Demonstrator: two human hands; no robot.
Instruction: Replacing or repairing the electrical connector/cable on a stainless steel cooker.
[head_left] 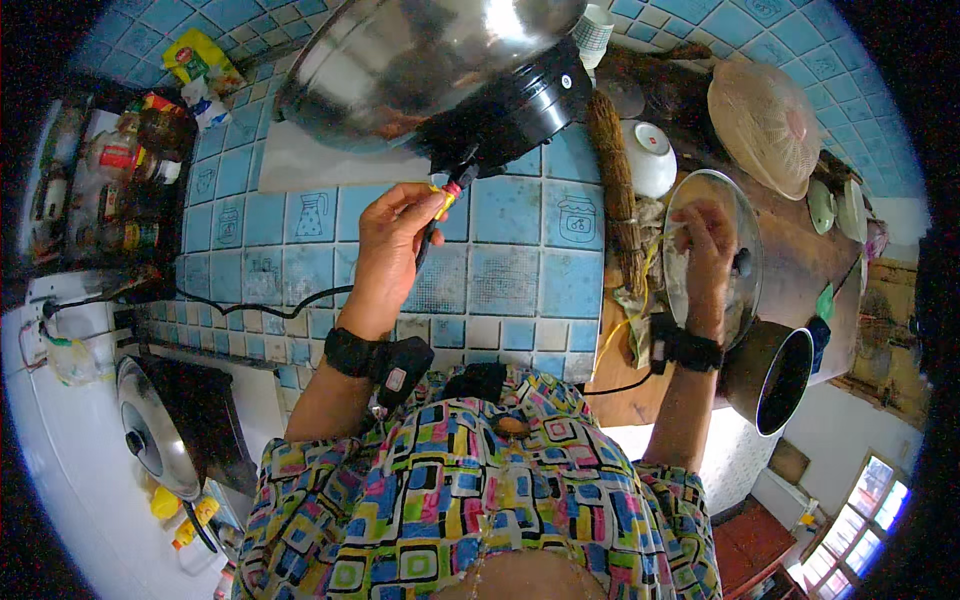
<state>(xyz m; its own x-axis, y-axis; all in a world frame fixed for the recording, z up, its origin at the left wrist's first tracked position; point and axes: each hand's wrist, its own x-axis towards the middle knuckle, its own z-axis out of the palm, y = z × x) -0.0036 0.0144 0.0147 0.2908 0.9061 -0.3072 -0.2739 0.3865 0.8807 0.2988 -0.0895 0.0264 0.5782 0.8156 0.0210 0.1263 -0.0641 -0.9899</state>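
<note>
The left hand (393, 240) has a pinching grip, with thumb and fingers closed on the end of a black cord (290, 312) wrapped in red and yellow tape (443, 205). The black plug (466, 172) points away to the far side, right up by the black base (535, 110) of a big shiny pan (420, 70). I can't tell if it is pushed in. Holding so near the tip probably helps keep the floppy cord straight. The rest of the cord lies loose over the blue tiled surface (505, 270) toward the left. On the right, the right hand (706, 237) is over a clear lid (690, 195) with a dark knob (742, 262). Its fingers are bent, but I can't tell whether its grip has anything. It may be there just to steady the body. Farther away, a white bowl (648, 165) sits upside down, maybe so no dust gets in.
</note>
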